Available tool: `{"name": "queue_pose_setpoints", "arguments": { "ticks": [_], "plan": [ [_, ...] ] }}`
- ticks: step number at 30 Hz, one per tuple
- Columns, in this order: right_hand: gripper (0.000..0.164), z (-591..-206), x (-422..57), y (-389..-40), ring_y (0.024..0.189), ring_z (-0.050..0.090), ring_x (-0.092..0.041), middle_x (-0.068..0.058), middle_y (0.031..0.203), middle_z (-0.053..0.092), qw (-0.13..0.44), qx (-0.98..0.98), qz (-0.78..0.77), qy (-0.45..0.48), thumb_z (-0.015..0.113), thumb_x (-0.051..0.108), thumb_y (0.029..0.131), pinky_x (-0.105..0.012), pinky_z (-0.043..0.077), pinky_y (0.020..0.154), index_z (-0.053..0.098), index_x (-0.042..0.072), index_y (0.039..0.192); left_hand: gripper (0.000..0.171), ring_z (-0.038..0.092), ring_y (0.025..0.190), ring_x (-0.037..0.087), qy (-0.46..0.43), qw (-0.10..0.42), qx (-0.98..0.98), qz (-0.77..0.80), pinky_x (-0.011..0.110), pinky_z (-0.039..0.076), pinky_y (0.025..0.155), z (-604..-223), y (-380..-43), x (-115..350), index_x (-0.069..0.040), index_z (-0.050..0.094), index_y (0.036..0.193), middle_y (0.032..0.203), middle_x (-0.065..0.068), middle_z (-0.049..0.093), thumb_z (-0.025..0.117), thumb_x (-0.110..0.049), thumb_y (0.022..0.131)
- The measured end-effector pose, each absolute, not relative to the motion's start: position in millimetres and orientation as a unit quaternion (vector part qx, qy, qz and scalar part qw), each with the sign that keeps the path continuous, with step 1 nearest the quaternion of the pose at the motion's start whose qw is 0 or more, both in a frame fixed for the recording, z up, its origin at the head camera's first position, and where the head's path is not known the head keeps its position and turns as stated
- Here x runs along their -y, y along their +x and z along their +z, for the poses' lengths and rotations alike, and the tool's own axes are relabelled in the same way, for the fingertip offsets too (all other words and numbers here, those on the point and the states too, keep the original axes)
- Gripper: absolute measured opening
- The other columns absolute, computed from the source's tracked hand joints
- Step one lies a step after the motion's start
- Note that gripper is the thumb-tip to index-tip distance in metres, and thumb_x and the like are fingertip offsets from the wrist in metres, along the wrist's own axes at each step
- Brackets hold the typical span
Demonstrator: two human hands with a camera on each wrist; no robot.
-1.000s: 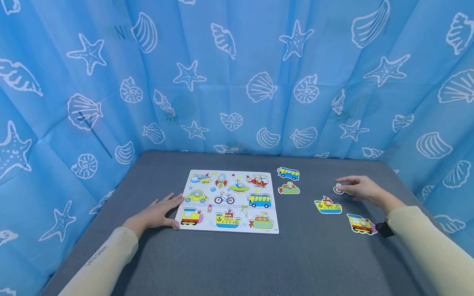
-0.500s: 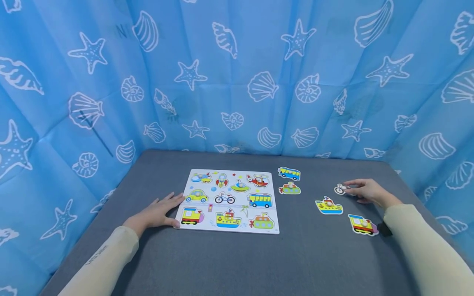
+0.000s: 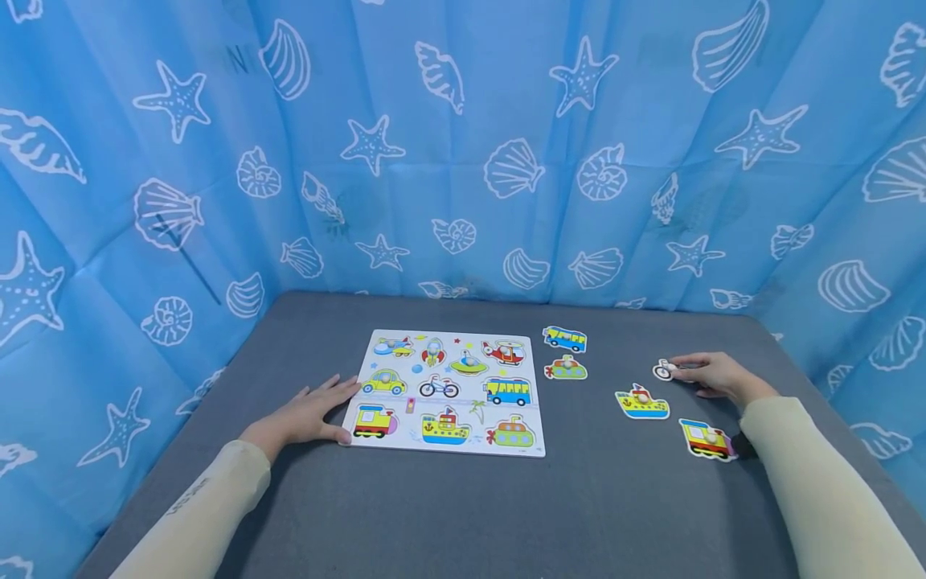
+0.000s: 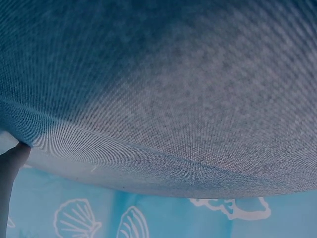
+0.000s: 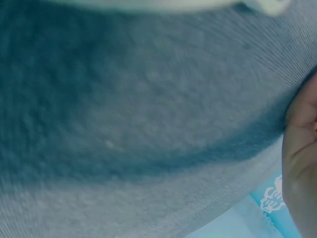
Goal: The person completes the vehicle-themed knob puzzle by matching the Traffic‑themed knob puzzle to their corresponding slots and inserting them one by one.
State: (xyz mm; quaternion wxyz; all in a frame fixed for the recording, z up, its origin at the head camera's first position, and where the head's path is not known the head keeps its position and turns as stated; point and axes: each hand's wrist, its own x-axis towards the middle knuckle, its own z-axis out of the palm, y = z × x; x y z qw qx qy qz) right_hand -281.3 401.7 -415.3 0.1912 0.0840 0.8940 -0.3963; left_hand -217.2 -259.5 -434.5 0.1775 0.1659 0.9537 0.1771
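A white wooden puzzle board (image 3: 473,414) with vehicle pictures lies flat on the grey table. My left hand (image 3: 307,412) rests at its left edge, fingers spread and straight, thumb touching the lower left side. Off to the right, my right hand (image 3: 716,376) pinches a small bicycle puzzle piece (image 3: 662,370) with fingertips at its knob; the fingers cover the piece's right part. In the left wrist view, only a dark part of the left hand (image 4: 11,166) shows at the left border. The right wrist view catches the side of the right hand (image 5: 301,163); the piece is hidden there.
Between board and right hand lie a bus piece (image 3: 565,339), a submarine piece (image 3: 566,368) and a boat piece (image 3: 642,404). A train piece (image 3: 705,441) is close by the right wrist. A blue shell-patterned curtain (image 3: 463,161) stands behind the table (image 3: 448,515).
My right hand has drawn back slightly to the right, its fingertips now at the right side of the bicycle piece, uncovering more of its left. The left hand stays at the board.
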Motion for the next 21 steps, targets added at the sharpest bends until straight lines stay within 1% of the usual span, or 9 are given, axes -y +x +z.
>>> {"name": "queue_pose_setpoints", "arguments": {
  "ticks": [8, 10, 14, 16, 21],
  "plan": [
    [0.066, -421.5, -402.3, -291.1, 0.089, 0.048, -0.023, -0.03, 0.13, 0.041, 0.195, -0.891, -0.396, 0.105, 0.068, 0.036, 0.092, -0.032, 0.051, 0.07, 0.046, -0.002, 0.14, 0.106, 0.009, 0.145, 0.043, 0.162, 0.177, -0.955, 0.172, 0.07, 0.006, 0.108, -435.6, -218.1, 261.8, -0.011, 0.026, 0.154, 0.158, 0.017, 0.024, 0.072, -0.063, 0.074],
    [0.064, -421.8, -402.3, -291.6, 0.09, 0.047, -0.024, -0.031, 0.13, 0.04, 0.196, -0.89, -0.399, 0.105, 0.068, 0.035, 0.092, -0.032, 0.051, 0.07, 0.047, -0.003, 0.139, 0.106, 0.009, 0.145, 0.043, 0.163, 0.179, -0.955, 0.172, 0.069, 0.006, 0.108, -435.9, -218.5, 261.7, -0.011, 0.026, 0.154, 0.158, 0.017, 0.024, 0.072, -0.064, 0.074],
    [0.053, -421.1, -400.7, -289.6, 0.092, 0.048, -0.026, -0.031, 0.128, 0.042, 0.183, -0.887, -0.409, 0.108, 0.068, 0.029, 0.092, -0.033, 0.049, 0.068, 0.055, -0.004, 0.132, 0.106, 0.009, 0.145, 0.043, 0.167, 0.179, -0.954, 0.174, 0.07, 0.006, 0.108, -436.1, -219.1, 261.3, -0.011, 0.026, 0.154, 0.158, 0.016, 0.024, 0.072, -0.063, 0.074],
    [0.049, -421.4, -400.2, -287.8, 0.093, 0.049, -0.027, -0.032, 0.127, 0.044, 0.175, -0.89, -0.408, 0.107, 0.068, 0.026, 0.093, -0.033, 0.048, 0.068, 0.057, -0.005, 0.129, 0.106, 0.009, 0.145, 0.043, 0.168, 0.178, -0.954, 0.174, 0.07, 0.006, 0.108, -436.6, -219.7, 260.8, -0.011, 0.027, 0.154, 0.158, 0.016, 0.024, 0.072, -0.063, 0.074],
    [0.055, -421.8, -401.6, -286.3, 0.096, 0.049, -0.029, -0.031, 0.127, 0.044, 0.168, -0.893, -0.405, 0.1, 0.069, 0.031, 0.091, -0.032, 0.05, 0.069, 0.055, -0.007, 0.129, 0.107, 0.01, 0.145, 0.043, 0.165, 0.177, -0.955, 0.169, 0.07, 0.006, 0.108, -437.3, -219.8, 259.1, -0.011, 0.027, 0.154, 0.158, 0.016, 0.024, 0.072, -0.064, 0.073]
  ]
}}
